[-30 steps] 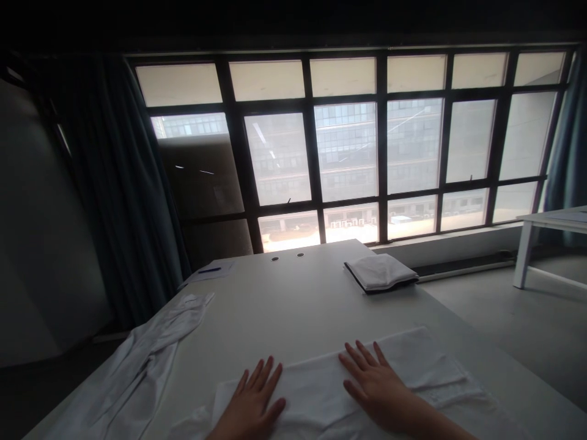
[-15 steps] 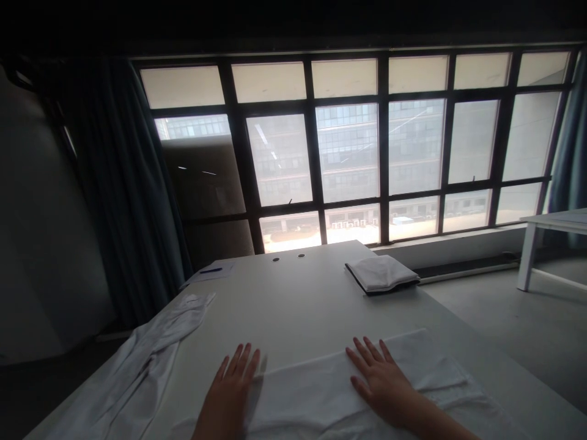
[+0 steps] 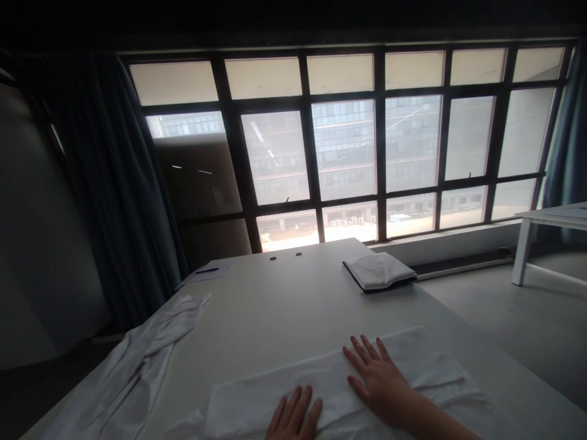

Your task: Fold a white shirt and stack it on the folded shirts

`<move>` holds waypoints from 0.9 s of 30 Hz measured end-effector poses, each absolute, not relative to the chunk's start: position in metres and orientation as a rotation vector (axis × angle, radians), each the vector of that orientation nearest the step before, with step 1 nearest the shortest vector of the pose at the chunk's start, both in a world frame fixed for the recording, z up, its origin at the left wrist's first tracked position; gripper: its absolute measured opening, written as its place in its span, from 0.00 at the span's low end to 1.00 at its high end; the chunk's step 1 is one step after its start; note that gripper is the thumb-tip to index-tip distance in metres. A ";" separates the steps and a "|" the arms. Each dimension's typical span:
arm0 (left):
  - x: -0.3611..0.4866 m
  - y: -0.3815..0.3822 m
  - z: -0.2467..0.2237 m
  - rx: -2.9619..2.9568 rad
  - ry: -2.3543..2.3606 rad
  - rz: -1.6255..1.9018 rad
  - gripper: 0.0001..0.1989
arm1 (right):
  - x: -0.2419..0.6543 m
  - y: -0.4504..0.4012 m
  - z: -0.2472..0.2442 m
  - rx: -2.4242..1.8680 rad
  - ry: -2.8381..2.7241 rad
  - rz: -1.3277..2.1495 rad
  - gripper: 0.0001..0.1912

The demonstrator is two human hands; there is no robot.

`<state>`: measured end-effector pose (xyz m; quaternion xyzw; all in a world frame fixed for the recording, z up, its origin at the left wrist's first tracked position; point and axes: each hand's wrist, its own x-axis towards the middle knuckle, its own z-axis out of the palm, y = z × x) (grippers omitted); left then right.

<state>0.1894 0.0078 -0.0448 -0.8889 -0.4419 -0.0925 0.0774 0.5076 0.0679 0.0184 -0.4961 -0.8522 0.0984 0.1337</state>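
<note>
A white cloth garment [image 3: 257, 400] lies spread across the near part of the white table [image 3: 275, 311], its far edge folded straight and its right side wrinkled. My left hand [image 3: 296, 415] rests on the fabric at the bottom centre, fingers stretched out; the rest of that hand is cut off by the lower edge of the view. Further right, my right hand [image 3: 378, 382] lies flat on the same cloth with fingers spread, near its far edge. Neither hand grips anything.
A crumpled white garment [image 3: 142, 360] lies along the table's left side. At the far right is a folded white cloth with a dark edge [image 3: 380, 271]. Paper with a blue pen [image 3: 207, 270] sits far left. Beyond are windows, a curtain [image 3: 123, 201] and another white table [image 3: 520, 250].
My left hand has moved right and nearer, from the cloth's left edge onto its middle, uncovering the left end. My right hand has stayed nearly in place.
</note>
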 end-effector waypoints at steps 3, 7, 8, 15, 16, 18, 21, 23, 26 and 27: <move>0.182 0.010 -0.034 -2.652 -1.476 -0.222 0.35 | 0.509 0.068 0.019 -1.423 -2.477 0.280 0.35; 0.185 0.006 -0.024 -2.610 -1.717 -0.089 0.39 | 0.520 0.068 0.021 -1.408 -2.517 0.274 0.36; 0.188 0.005 -0.021 -2.598 -1.771 -0.076 0.38 | 0.525 0.068 0.022 -1.425 -2.526 0.278 0.37; 0.211 -0.008 0.014 -2.558 -2.062 0.060 0.37 | 0.576 0.090 0.017 -1.665 -2.530 0.358 0.33; 0.213 -0.010 0.019 -2.556 -2.094 0.077 0.35 | 0.584 0.095 0.015 -1.704 -2.519 0.368 0.32; 0.215 -0.012 0.026 -2.578 -2.127 0.094 0.33 | 0.601 0.105 0.010 -1.804 -2.479 0.353 0.32; 0.214 -0.012 0.028 -2.604 -2.146 0.068 0.32 | 0.626 0.119 0.007 -2.030 -2.402 0.188 0.33; 0.212 -0.010 0.025 -2.607 -2.158 0.046 0.33 | 0.636 0.124 0.011 -2.169 -2.335 -0.034 0.31; 0.211 -0.007 0.024 -2.598 -2.166 0.023 0.34 | 0.629 0.121 0.025 -2.149 -2.273 -0.326 0.29; 0.210 -0.007 0.026 -2.597 -2.162 0.016 0.34 | 0.619 0.116 0.031 -2.077 -2.275 -0.358 0.29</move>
